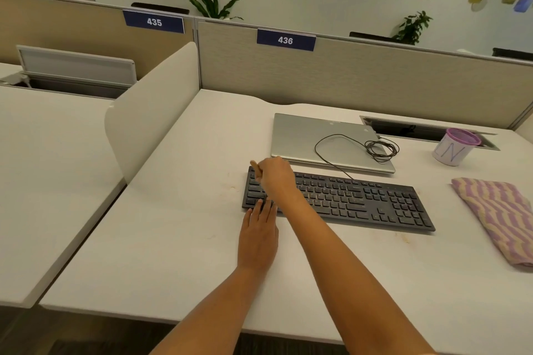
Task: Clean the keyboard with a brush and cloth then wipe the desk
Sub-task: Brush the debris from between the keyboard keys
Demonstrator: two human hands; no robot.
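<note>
A black keyboard (360,199) lies on the white desk (178,225). My right hand (277,177) is over the keyboard's left end, closed around a brush whose wooden handle (255,168) sticks out to the upper left; its bristles are hidden under the hand. My left hand (258,235) rests flat on the desk, its fingertips touching the keyboard's front left edge. A folded purple and tan striped cloth (501,219) lies on the desk to the right of the keyboard.
A closed silver laptop (300,135) lies behind the keyboard with a coiled black cable (380,150) on it. A white cup with a purple lid (454,150) stands at the back right, next to a cable slot (403,127). A curved white divider (150,112) borders the left.
</note>
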